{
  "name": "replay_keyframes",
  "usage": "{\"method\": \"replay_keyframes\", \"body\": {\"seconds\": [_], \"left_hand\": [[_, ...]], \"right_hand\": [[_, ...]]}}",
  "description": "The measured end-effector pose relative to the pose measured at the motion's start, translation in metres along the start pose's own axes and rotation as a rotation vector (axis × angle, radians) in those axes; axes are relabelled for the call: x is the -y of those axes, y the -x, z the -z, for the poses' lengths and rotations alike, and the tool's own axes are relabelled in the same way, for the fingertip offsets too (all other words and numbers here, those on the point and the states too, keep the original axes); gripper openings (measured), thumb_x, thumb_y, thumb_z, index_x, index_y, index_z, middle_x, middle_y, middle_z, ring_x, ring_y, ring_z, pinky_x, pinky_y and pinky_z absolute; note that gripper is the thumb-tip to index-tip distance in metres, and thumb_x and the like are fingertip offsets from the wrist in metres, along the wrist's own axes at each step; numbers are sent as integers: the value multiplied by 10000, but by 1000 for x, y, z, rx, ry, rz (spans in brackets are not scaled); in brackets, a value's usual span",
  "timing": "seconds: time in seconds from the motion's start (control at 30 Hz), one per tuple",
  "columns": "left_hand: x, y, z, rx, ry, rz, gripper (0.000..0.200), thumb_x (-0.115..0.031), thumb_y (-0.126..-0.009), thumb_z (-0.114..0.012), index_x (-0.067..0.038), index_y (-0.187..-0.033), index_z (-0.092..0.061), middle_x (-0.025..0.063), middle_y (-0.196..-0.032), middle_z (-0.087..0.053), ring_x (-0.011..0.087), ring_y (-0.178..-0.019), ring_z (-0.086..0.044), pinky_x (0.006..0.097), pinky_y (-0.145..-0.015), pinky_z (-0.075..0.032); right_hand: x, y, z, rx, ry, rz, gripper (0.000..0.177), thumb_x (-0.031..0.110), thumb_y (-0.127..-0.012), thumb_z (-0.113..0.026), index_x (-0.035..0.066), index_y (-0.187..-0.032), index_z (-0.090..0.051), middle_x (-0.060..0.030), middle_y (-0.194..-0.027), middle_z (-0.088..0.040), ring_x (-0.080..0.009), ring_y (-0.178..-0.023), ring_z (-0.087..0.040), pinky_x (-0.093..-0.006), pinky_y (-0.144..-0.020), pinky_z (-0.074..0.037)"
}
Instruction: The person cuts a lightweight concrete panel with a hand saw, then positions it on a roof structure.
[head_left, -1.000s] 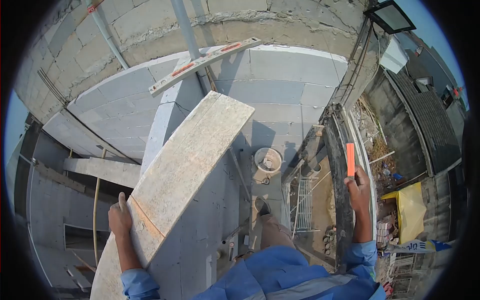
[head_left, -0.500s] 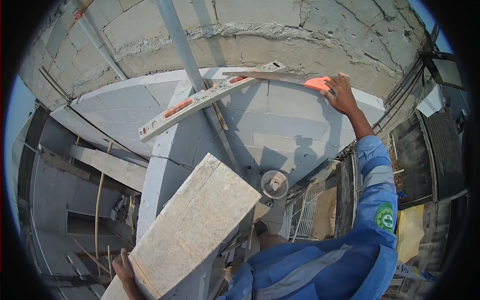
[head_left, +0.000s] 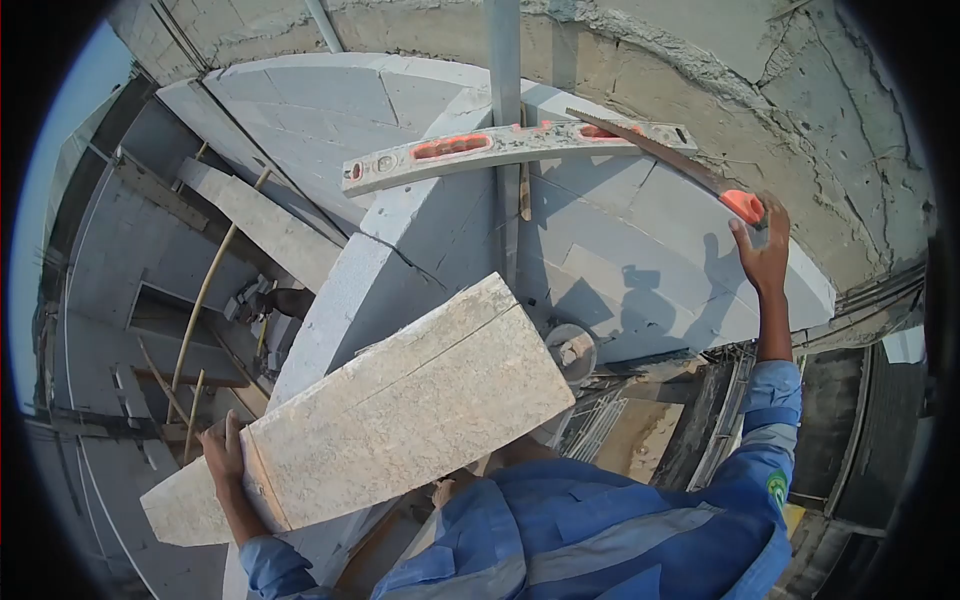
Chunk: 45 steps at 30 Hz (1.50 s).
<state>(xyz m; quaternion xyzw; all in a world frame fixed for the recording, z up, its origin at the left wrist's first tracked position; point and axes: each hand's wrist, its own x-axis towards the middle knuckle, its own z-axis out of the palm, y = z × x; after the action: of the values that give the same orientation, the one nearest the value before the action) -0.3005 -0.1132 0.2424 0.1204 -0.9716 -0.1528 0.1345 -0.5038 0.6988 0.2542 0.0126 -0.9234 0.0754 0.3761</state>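
My right hand is at the orange handle of a handsaw, thumb and fingers spread, the fingertips close to the handle's end. Whether they still touch it is hard to see. The saw's blade lies across a spirit level with orange grips, which rests on top of the pale block wall. With fingers hooked over its far edge, my left hand grips a long, rough beige slab near its left end. A thin line runs along the slab, and a brown strip crosses it beside my wrist.
A grey pipe rises behind the level. Below the slab's right end stands a bucket with something pale inside. The light block wall curves around in front. Bamboo poles and a lower level drop away at left; roofs lie below right.
The view has turned, so the wall, level and slab appear shifted. My right hand has loosened from the saw's handle, its fingers spreading. My left hand stays on the slab.
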Motion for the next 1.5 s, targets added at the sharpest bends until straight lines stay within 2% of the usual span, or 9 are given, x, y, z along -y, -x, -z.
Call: {"method": "replay_keyframes", "body": {"seconds": [0.1,0.2,0.43,0.63,0.93,1.03,1.23,1.33,1.5], "left_hand": [[-19,-3,9,77,6,183,568,-407,-952,-537,94,-684,-524,268,-601,-481,312,-506,-437,459,-549,-360],[-4,-1,9,113,-100,206,582,-464,-930,-535,71,-713,-603,280,-658,-548,431,-617,-551,469,-595,-415],[-1,2,8,92,-45,188,585,-499,-944,-499,24,-773,-698,261,-705,-625,424,-668,-615,470,-647,-458],[-33,6,44,78,-25,108,632,-569,-955,-437,-26,-849,-742,229,-736,-667,404,-713,-645,469,-668,-487],[-52,-24,4,373,-65,-211,597,-532,-969,-420,-49,-881,-760,188,-707,-674,348,-651,-647,444,-609,-494],[-62,-33,-8,346,-26,-330,599,-531,-955,-457,-25,-801,-738,190,-693,-666,331,-642,-643,449,-615,-496],[-70,-34,-24,91,101,-521,484,-483,-896,-571,-14,-893,-692,186,-755,-655,334,-777,-669,455,-714,-529],[-70,-26,-40,38,173,-524,515,-453,-849,-619,21,-1046,-653,215,-1025,-606,337,-1018,-623,446,-827,-540],[-73,-23,-35,52,184,-382,679,-469,-803,-641,61,-1220,-564,244,-1160,-549,356,-1145,-562,435,-912,-530]], "right_hand": [[114,20,17,184,-448,317,666,372,-837,-705,-6,-1336,-479,-240,-1345,-501,-400,-1268,-471,-508,-1068,-358],[211,54,21,456,-591,637,667,239,-797,-731,124,-1391,-450,-193,-1398,-474,-403,-1283,-465,-542,-1044,-395],[274,78,-46,176,-698,827,386,76,-838,-655,99,-1221,-612,-146,-1317,-579,-371,-1253,-522,-496,-1048,-424],[257,118,22,73,-521,617,359,102,-866,-657,25,-1215,-625,-169,-1330,-583,-354,-1259,-530,-467,-1065,-427],[236,273,119,223,-310,334,351,42,-952,-554,24,-1302,-556,-197,-1354,-549,-363,-1247,-537,-447,-1045,-446],[225,334,136,276,-319,236,406,95,-982,-502,25,-1382,-479,-198,-1448,-448,-344,-1340,-442,-422,-1114,-361],[263,388,188,354,-1,213,723,359,-888,-664,27,-1450,-353,-265,-1464,-349,-456,-1339,-380,-508,-1080,-371],[236,374,179,398,-67,227,722,362,-878,-661,48,-1458,-366,-257,-1456,-367,-414,-1328,-401,-500,-1075,-370],[222,310,180,592,-918,-344,651,353,-908,-627,35,-1429,-400,-235,-1429,-417,-382,-1302,-442,-488,-1056,-381]]}}
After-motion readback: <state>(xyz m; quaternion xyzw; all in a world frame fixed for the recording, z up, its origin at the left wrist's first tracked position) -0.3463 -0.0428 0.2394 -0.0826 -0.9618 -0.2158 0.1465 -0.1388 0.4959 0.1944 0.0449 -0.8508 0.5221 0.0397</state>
